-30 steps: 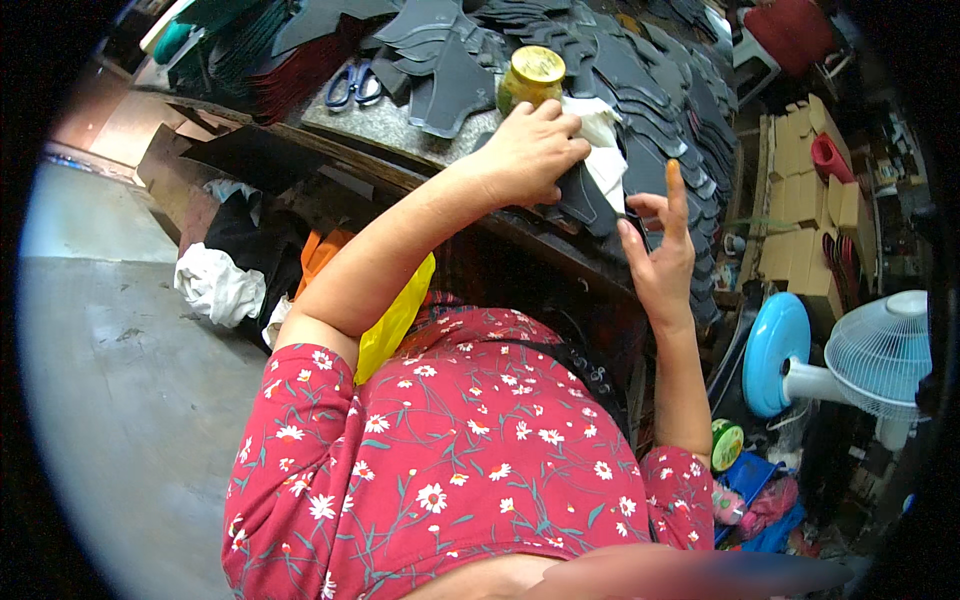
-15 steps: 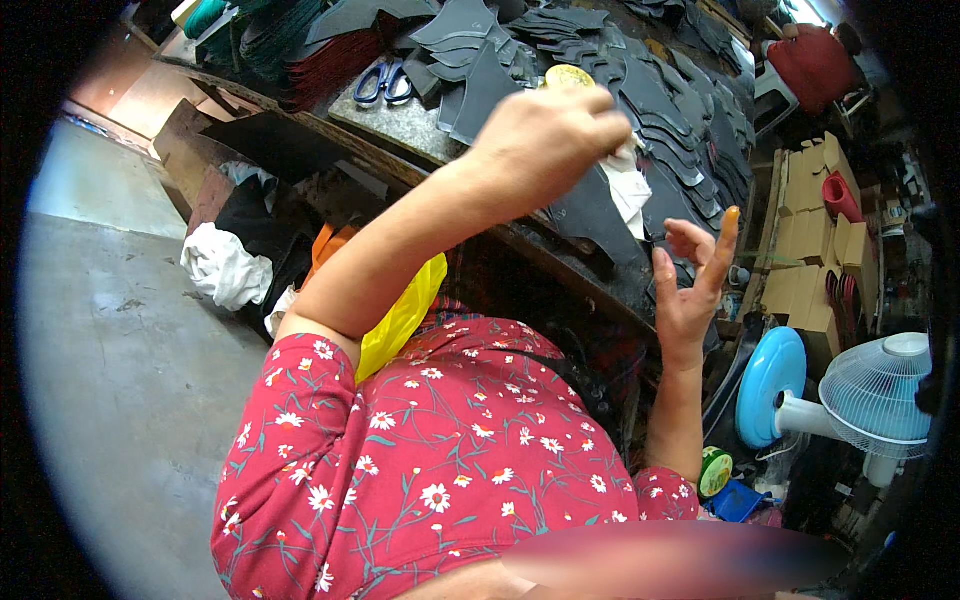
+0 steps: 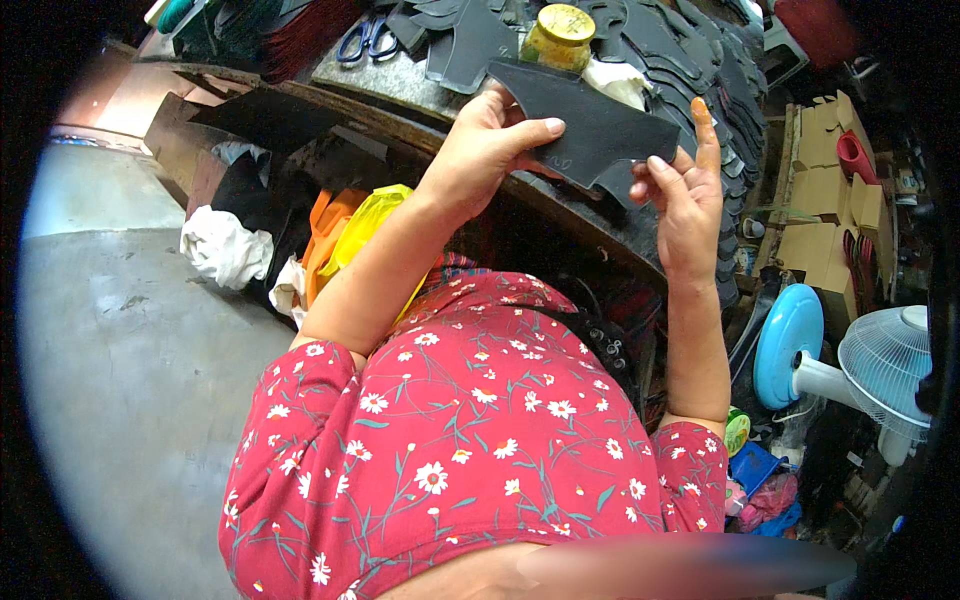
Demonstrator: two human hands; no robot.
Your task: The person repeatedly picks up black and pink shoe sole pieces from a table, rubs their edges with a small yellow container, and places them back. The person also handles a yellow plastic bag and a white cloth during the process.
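Black cut piece [image 3: 600,120] held over near edge of tabletop [image 3: 395,80]. My left hand [image 3: 485,150] nearly closed, thumb on top, gripping left end; my right hand [image 3: 690,210] half-curled, pinching right corner, I think. Yellow-lidded jar [image 3: 560,38] just beyond.

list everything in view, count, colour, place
table: 1, grey, ahead
held piece: 1, black, top centre
loose pieces: many, black, on table
jar: 1, yellow-lidded, on table
scissors: 1, blue-handled, table's left
cloth: 1, white, by jar
bundle: 1, white, left
bag: 1, yellow, left
cartons: several, brown, right
roll: 1, red, by cartons
fan: 1, blue-white, right
shirt: 1, red floral, bottom
left hand: 1, bare, gripping held piece
right hand: 1, bare, piece's right end
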